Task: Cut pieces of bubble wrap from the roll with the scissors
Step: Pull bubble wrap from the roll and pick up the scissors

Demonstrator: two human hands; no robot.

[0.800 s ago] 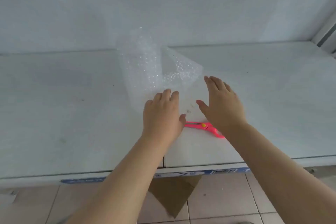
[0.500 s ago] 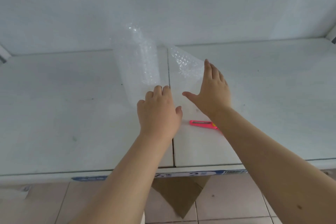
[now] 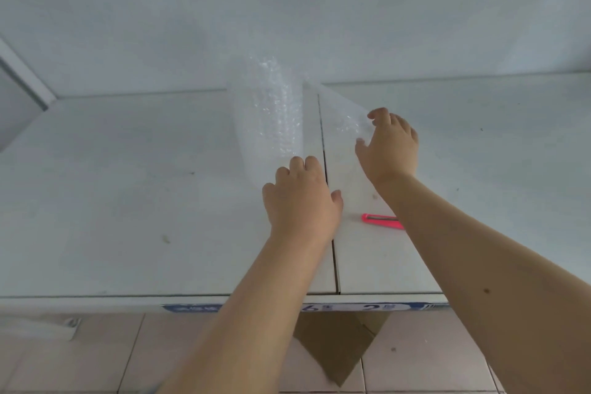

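A person's right hand (image 3: 388, 147) reached forward over a white table (image 3: 128, 185), its fingers curled and its thumb turned in, gripping the raised right edge of a sheet of clear bubble wrap (image 3: 271, 112). The left hand (image 3: 302, 198) lay palm down on the near end of the same sheet. Its fingers were bent at the knuckles and the tips were out of sight, so whether they pressed or pinched the film could not be told.

The bubble wrap rose from under the left hand in a curved, upright roll near the middle of the table. Its loose flap spread to the right, across the seam between the two table panels, and lifted to a corner just beyond the right hand.

The pink scissors (image 3: 380, 220) lay flat on the table to the right of the left hand and on the near side of the right wrist. Neither hand touched them, and the right forearm hid their far end.

A plain white wall (image 3: 192, 9) stood behind the table. A blue label strip (image 3: 377, 307) ran along the table's front edge. Below it, a brown piece of cardboard (image 3: 335, 345) lay on the pale tiled floor (image 3: 96, 352).
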